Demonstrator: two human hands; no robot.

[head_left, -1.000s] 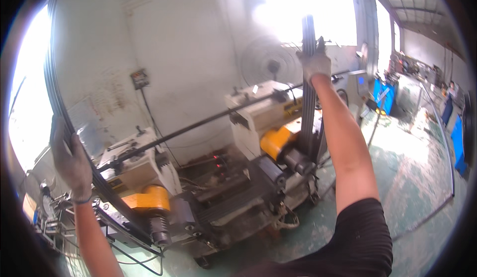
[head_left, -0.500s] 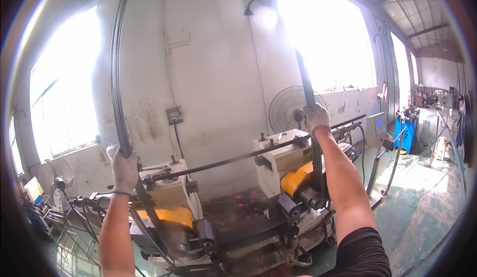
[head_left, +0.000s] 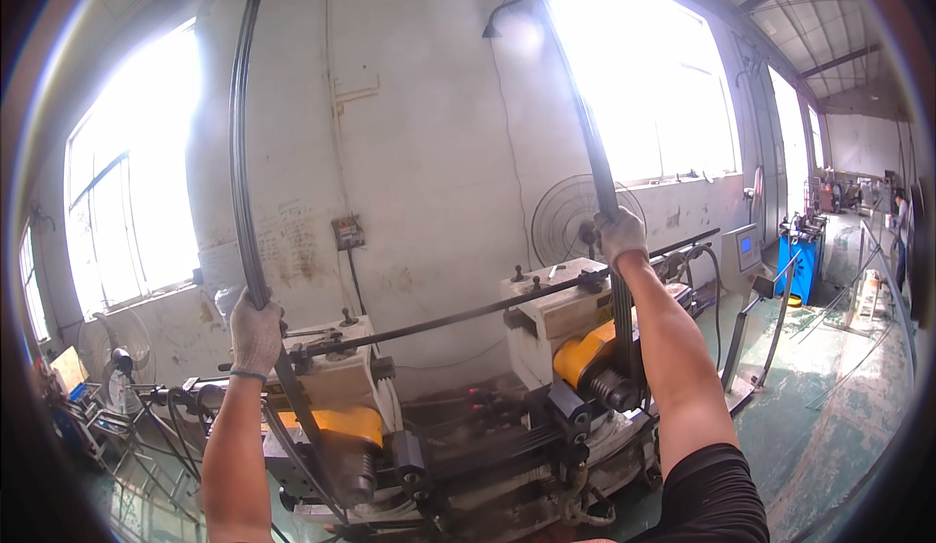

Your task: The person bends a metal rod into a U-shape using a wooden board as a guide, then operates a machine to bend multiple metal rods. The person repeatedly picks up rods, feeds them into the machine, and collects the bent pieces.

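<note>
My left hand [head_left: 256,336], in a pale work glove, is closed round a bundle of long thin dark metal bars [head_left: 244,153] that rises steeply on the left. Its lower part runs down past the yellow-covered head [head_left: 336,426] of a machine. Farther right, my gloved right hand [head_left: 622,238] grips a second upright bundle of bars [head_left: 583,119], which crosses in front of the bright window. Below that hand the bars drop beside another yellow-covered head [head_left: 577,353]. Whether the two bundles join low down between the heads I cannot tell.
A dark horizontal rod [head_left: 439,321] spans the two white machine blocks. Behind stand a large round fan [head_left: 570,216] and a wall-mounted control box [head_left: 347,232]. To the right are a control screen [head_left: 746,247], a blue cabinet [head_left: 798,268] and a distant person [head_left: 901,221].
The view has shifted slightly. My left hand and its bundle have moved a little to the right in the picture. Both hands keep their hold, and the right hand is nearly still.
</note>
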